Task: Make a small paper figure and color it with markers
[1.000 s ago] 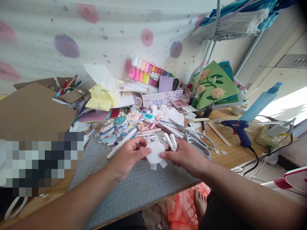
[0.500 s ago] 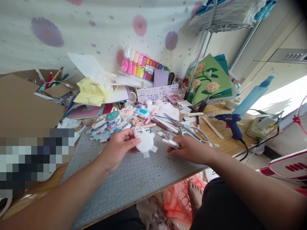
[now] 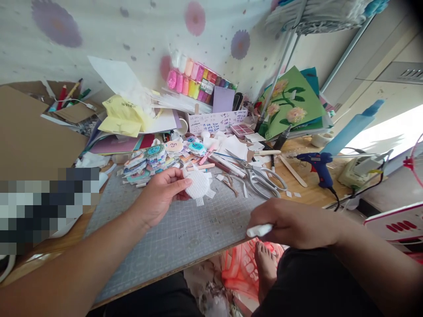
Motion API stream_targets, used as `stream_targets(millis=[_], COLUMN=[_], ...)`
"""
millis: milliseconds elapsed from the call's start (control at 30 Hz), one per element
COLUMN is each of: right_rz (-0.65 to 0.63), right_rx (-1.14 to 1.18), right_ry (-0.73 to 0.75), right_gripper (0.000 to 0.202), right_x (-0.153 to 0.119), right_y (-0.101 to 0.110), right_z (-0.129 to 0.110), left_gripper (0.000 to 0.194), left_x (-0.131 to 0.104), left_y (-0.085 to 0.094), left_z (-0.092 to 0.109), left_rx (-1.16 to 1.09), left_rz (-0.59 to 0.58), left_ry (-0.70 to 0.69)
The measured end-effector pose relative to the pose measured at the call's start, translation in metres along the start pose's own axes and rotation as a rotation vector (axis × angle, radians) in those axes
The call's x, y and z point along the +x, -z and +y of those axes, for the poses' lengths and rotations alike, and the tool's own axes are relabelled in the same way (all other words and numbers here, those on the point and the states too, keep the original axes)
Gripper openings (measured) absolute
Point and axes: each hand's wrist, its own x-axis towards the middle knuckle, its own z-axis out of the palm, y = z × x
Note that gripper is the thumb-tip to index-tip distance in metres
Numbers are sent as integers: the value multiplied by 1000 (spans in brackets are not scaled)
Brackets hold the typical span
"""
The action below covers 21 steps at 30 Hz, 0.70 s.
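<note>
My left hand point(image 3: 165, 189) pinches the left edge of a round white textured piece point(image 3: 198, 184) between thumb and fingers. Small tabs stick out around its rim, and it is held just above the grey cutting mat point(image 3: 185, 233). Over the mat's right front edge, my right hand point(image 3: 280, 222) is closed around a small white object point(image 3: 259, 230) whose end pokes out past the fingers; what it is cannot be made out. Large scissors point(image 3: 261, 180) lie partly open on the mat behind my right hand.
Stacks of decorated paper pieces point(image 3: 155, 156) stand behind my left hand. A blue glue gun point(image 3: 319, 167) lies at the right. Cardboard point(image 3: 36, 127) is at the left, a packet of coloured clay point(image 3: 194, 79) at the back.
My right hand has moved right and toward the mat's front edge, away from the round piece, still closed on the white object. The round piece now shows more of a dimpled face.
</note>
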Motion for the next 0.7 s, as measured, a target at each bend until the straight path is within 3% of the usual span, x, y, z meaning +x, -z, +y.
stream_targets(millis=[100, 200, 267, 367, 433, 600, 700], right_rz=[158, 225, 170, -83, -179, 63, 83], right_rx=[-113, -283, -299, -135, -44, -164, -256], right_ry=[97, 131, 164, 263, 282, 161, 183], right_gripper=[33, 40, 37, 32, 31, 37, 38], right_x=[18, 30, 30, 21, 16, 20, 24], right_y=[-17, -35, -41, -38, -33, -34, -38], right_z=[-2, -9, -16, -27, -30, -22, -19], left_gripper=[21, 19, 19, 20, 21, 21, 21], left_x=[1, 2, 2, 3, 4, 3, 2], left_y=[1, 2, 3, 4, 4, 2, 2], left_z=[0, -1, -2, -3, -4, -4, -4], left_rx=[-14, -23, -26, -25, -18, 10, 13], left_rz=[14, 27, 28, 28, 25, 13, 15], left_ry=[-26, -44, -45, -46, -42, -26, -22])
